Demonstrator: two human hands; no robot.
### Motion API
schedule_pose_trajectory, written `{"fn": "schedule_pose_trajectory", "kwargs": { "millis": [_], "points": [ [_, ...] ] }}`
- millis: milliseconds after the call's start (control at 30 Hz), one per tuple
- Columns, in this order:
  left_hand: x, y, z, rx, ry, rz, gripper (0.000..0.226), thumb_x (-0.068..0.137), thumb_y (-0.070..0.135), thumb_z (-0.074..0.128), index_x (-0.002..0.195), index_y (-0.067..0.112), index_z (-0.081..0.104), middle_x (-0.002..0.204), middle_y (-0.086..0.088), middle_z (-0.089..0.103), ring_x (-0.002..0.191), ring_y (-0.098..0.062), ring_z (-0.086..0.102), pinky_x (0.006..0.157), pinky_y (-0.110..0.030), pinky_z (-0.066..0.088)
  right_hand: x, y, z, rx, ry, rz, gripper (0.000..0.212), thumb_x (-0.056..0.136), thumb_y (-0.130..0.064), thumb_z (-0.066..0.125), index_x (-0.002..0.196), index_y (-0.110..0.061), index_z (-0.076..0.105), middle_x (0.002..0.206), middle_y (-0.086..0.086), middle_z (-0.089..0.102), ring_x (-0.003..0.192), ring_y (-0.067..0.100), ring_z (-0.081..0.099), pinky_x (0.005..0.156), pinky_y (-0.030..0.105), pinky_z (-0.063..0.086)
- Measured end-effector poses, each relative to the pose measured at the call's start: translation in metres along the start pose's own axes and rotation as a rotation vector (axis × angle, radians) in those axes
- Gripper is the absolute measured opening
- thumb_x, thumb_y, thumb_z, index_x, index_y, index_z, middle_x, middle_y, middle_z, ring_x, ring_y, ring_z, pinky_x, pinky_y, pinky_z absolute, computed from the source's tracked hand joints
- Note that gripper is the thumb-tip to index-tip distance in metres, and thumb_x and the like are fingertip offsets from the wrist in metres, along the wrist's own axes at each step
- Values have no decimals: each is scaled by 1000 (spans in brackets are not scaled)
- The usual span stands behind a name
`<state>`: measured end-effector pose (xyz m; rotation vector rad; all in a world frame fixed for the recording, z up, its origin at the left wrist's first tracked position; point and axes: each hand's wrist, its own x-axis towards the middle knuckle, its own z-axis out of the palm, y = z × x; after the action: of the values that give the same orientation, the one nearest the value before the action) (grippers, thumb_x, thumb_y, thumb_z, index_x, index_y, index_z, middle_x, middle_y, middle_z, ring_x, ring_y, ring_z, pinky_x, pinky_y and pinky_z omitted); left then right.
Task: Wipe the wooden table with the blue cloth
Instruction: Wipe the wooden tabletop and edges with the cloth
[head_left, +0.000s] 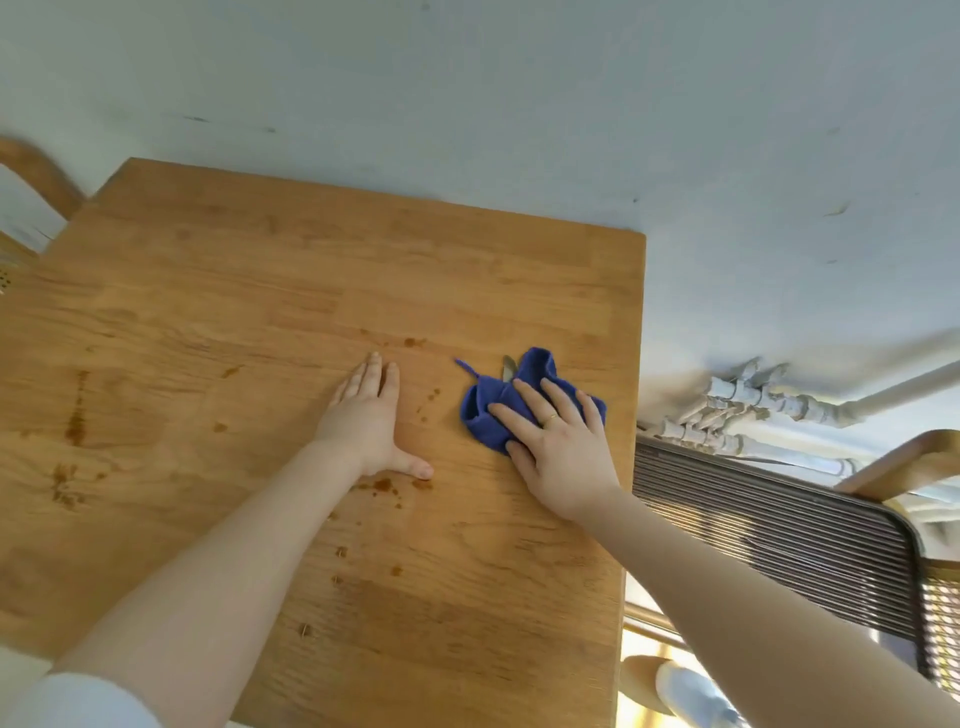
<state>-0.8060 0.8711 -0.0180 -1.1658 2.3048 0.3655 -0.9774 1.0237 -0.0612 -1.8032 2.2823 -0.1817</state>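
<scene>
The wooden table (249, 291) fills the left and middle of the view, marked with several brown stains, among them spots (384, 486) by my left thumb and a streak (77, 410) at the left. A crumpled blue cloth (493, 400) lies near the table's right edge. My right hand (558, 447) presses flat on the cloth with straight, spread fingers and a ring on one finger. My left hand (369, 418) rests flat on the bare wood just left of the cloth, fingers together and thumb out.
A pale wall (519, 104) runs behind the table. Pipes (753, 405) and a dark ribbed radiator (779, 540) sit to the right, beside a wooden chair back (904, 457). Another chair's curved back (36, 171) shows at the far left.
</scene>
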Motion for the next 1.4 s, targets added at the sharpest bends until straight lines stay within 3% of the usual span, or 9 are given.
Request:
{"fn": "schedule_pose_trajectory", "kwargs": {
  "millis": [100,367,600,867,933,1033,1167,1267,1400],
  "points": [
    [2,0,-2,-10,4,8,139,56,73,68,147,10,-16,154,-12,-23,145,-24,-12,118,-34,-1,20,11,-2,18,-10,-38,47,89,-46,26,130,-38,48,141,2,47,131,32,40,105,54,28],
    [3,-4,3,-26,17,33,140,55,74,67,147,11,-18,153,-12,-26,144,-23,-15,117,-34,-4,97,12,-7,24,96,280,40,98,-38,34,138,-38,36,153,1,28,141,27,17,112,48,8],
    [3,-8,3,-92,12,64,138,54,79,63,148,12,-14,154,-10,-23,144,-23,-15,118,-36,-2,26,-25,7,-23,20,-12,45,90,-41,27,129,-36,50,140,4,49,129,33,42,102,55,30],
    [-8,-55,-12,-633,-34,278,107,58,61,65,148,29,19,156,18,-3,143,-5,2,118,-35,11,80,-19,1,33,64,319,40,98,-39,32,138,-42,34,154,-2,25,142,25,15,112,47,11],
    [-11,-63,-12,-690,18,288,82,62,54,66,135,29,41,155,15,12,141,-6,13,114,-32,14,74,-28,1,21,55,329,40,99,-38,31,139,-42,33,154,-1,24,142,25,14,113,48,10],
    [-11,-73,-10,-696,144,313,32,68,36,76,84,17,57,137,5,41,126,-9,33,100,-25,22,48,-44,7,-16,29,223,41,98,-39,29,139,-40,34,153,0,27,141,28,19,111,50,14],
    [-6,-76,-7,-618,242,329,42,67,32,80,52,15,44,112,4,51,110,-10,38,94,-25,27,26,-59,11,-2,6,105,51,90,-45,20,134,-38,44,147,2,40,136,32,32,105,53,24],
    [1,-72,-10,-524,311,322,33,70,44,75,77,16,58,115,3,52,112,-15,39,92,-28,30,52,-49,8,23,36,253,43,96,-45,28,137,-41,39,151,-2,32,140,27,23,108,48,18],
    [15,-53,-13,-398,365,348,54,69,56,69,107,19,56,111,5,52,110,-18,43,92,-32,34,70,-62,11,58,69,271,40,96,-37,39,137,-38,39,151,-6,31,141,24,20,110,46,15]
  ]
}}
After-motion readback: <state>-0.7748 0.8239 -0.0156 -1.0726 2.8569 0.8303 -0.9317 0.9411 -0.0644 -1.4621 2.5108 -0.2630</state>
